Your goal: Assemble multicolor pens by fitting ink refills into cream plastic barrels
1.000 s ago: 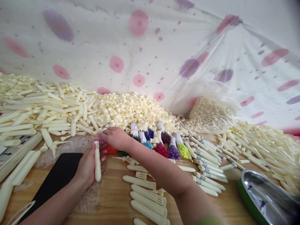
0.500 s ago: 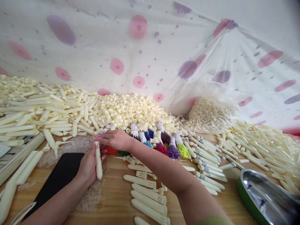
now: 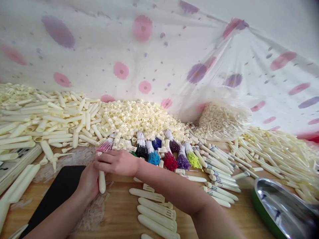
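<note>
A cream pen barrel [image 3: 102,182] stands roughly upright in my left hand [image 3: 87,177], its rounded end pointing down. Over its top, my right hand [image 3: 119,162] has its fingers closed together; what they pinch, if anything, is hidden. Just beyond my hands lies a bundle of thin refills with pink ends [image 3: 106,144]. Farther right are similar bundles with black ends [image 3: 141,150], light blue ends [image 3: 153,156], red ends [image 3: 170,161], purple ends [image 3: 183,161] and yellow-green ends [image 3: 194,160]. Below my right forearm, several cream barrels with slotted tops [image 3: 156,217] lie in a row.
Behind the bundles rises a heap of slotted cream collars [image 3: 139,116], with loose barrels [image 3: 57,116] to its left. A clear bag of small parts [image 3: 224,121] stands at back right. Nearer are a green-sided metal tray [image 3: 259,205] and a black phone-like slab [image 3: 61,192].
My right hand has come down and slightly left, off the pink-ended bundle and onto the barrel's top. The left hand still holds the barrel. The view has shifted slightly.
</note>
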Tool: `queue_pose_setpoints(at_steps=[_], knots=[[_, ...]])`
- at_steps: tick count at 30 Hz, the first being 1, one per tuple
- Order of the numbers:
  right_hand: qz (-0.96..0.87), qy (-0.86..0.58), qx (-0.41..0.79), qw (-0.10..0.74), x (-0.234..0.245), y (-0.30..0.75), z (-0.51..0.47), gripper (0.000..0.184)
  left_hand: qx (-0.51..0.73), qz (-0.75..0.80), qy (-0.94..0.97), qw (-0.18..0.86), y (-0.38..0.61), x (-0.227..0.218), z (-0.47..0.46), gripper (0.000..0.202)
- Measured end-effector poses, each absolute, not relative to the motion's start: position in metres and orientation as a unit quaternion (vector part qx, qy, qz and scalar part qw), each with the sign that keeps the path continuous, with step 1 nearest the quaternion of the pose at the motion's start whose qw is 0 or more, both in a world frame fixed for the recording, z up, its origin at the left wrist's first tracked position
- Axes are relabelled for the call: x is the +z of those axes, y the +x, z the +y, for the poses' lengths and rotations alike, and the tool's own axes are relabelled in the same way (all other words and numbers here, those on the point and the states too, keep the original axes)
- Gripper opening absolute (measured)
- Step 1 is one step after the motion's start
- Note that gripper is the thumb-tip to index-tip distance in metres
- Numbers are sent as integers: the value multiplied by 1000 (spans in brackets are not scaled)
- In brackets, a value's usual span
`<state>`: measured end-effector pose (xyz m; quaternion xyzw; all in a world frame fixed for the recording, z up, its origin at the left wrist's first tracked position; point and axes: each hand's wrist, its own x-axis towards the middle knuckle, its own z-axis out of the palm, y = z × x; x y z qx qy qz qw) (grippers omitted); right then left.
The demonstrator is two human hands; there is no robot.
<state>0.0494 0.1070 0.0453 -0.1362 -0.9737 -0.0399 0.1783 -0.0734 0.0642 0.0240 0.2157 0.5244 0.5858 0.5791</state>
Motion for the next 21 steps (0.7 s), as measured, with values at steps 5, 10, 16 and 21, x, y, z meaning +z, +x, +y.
queue_pose_setpoints(at_steps=[5, 10, 16, 21], knots=[[-765, -335, 223, 503, 69, 89, 83, 13, 556, 474, 293, 616, -66, 30, 50, 25], [-504, -381, 449, 632, 76, 137, 71, 8, 410, 416, 408, 701, -56, 35, 32, 25], [-464, -423, 467, 623, 68, 159, 48, 13, 320, 426, 446, 719, -52, 41, 28, 33], [-476, -413, 519, 577, 66, 154, 44, 15, 308, 438, 482, 694, -49, 42, 26, 36]])
